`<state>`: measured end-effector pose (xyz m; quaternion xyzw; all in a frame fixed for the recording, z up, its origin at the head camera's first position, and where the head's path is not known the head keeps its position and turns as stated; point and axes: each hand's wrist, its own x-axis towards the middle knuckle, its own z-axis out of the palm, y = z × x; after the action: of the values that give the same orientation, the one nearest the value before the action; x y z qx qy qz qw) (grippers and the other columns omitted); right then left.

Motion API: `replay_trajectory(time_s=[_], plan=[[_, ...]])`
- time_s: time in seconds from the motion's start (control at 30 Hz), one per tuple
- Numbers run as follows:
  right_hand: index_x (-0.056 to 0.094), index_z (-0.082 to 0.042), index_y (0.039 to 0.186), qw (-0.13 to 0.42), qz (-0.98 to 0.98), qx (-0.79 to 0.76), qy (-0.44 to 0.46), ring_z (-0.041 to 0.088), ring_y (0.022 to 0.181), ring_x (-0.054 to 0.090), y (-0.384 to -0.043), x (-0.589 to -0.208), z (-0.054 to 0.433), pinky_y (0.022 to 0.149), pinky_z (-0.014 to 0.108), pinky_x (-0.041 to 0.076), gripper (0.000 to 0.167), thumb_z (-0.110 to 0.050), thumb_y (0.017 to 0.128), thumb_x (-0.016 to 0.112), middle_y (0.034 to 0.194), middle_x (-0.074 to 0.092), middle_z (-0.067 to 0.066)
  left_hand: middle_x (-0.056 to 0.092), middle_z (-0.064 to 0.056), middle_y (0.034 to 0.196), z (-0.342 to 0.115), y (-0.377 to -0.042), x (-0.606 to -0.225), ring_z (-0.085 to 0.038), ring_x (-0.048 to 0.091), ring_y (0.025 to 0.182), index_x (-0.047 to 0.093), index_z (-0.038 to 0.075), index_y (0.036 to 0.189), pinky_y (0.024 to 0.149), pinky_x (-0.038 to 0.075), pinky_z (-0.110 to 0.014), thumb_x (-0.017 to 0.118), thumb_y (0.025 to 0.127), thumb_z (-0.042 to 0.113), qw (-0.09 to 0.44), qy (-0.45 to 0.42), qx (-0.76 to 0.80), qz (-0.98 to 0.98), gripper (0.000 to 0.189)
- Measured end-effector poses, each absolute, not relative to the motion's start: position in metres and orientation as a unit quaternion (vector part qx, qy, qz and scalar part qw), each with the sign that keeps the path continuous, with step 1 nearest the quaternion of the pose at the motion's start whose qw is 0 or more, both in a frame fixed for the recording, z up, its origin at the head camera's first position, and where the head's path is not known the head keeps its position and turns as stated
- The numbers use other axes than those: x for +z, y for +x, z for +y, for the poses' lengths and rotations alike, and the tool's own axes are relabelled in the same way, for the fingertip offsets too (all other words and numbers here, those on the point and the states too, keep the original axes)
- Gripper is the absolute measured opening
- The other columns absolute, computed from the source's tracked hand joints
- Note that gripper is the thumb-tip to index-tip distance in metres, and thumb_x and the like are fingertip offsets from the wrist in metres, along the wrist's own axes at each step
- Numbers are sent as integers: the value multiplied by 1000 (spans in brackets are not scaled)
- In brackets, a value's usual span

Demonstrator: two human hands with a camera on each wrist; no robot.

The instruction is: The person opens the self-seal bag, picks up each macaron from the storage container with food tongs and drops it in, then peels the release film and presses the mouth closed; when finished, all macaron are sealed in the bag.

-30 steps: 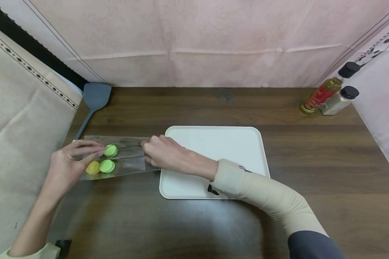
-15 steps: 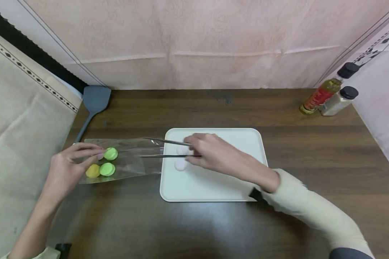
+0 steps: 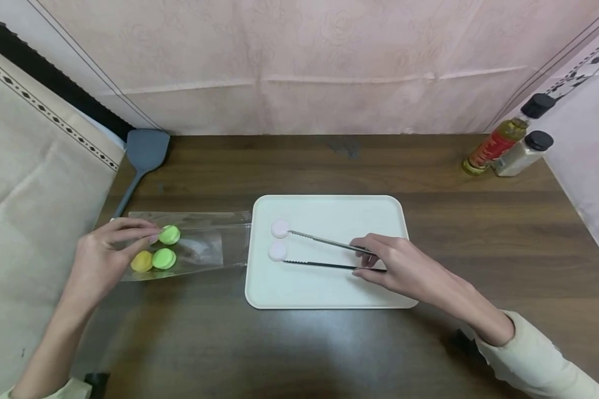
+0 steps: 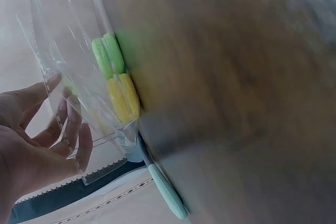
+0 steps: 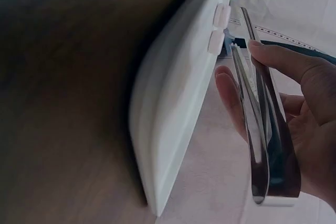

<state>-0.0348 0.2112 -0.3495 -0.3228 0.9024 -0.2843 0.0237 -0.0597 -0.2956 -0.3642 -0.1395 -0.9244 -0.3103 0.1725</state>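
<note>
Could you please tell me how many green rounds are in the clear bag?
2 in the clear bag: the farther green round close to the left hand, the nearer green round beside the yellow round. The hand may hide more.

Blue-grey spatula (image 3: 147, 151) back L, red-label btl (image 3: 494, 145) beside blk-cap jar (image 3: 518, 159), R.

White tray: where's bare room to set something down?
Bare on the white tray: far right, beyond the tongs and right hand; near left, between the pink discs and near rim. Crowded: the middle, under the tongs.
</note>
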Motion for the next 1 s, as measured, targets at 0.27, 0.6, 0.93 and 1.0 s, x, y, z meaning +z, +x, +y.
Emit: replay_trajectory(time_s=[0.27, 0.6, 0.93, 1.0], plan=[[74, -4, 121, 25, 898, -286, -332, 5, 85, 75, -35, -359, 210, 74, 33, 64, 33, -9, 93, 90, 99, 75, 0, 77, -13, 109, -295, -59, -363, 30, 48, 109, 88, 2, 105, 78, 39, -4, 86, 86, -12, 167, -133, -308, -927, 23], [73, -4, 119, 19, 896, -278, -345, 5, 84, 76, -35, -367, 207, 73, 29, 62, 32, -7, 92, 90, 96, 75, 0, 78, -17, 109, -295, -59, -364, 30, 47, 109, 88, 1, 103, 81, 38, -1, 86, 85, -14, 171, -132, -310, -926, 23], [74, -1, 122, 45, 892, -284, -349, 5, 86, 75, -42, -373, 196, 77, 30, 63, 30, -7, 95, 87, 98, 77, 1, 77, -11, 108, -294, -57, -363, 29, 51, 109, 88, 2, 104, 84, 38, -1, 86, 86, -13, 166, -129, -321, -923, 24], [75, -1, 121, 49, 890, -286, -352, 5, 86, 75, -43, -373, 194, 78, 30, 64, 28, -7, 96, 86, 100, 79, 2, 77, -13, 108, -295, -57, -364, 29, 50, 109, 88, 2, 104, 83, 38, -1, 86, 85, -14, 167, -127, -321, -924, 24]])
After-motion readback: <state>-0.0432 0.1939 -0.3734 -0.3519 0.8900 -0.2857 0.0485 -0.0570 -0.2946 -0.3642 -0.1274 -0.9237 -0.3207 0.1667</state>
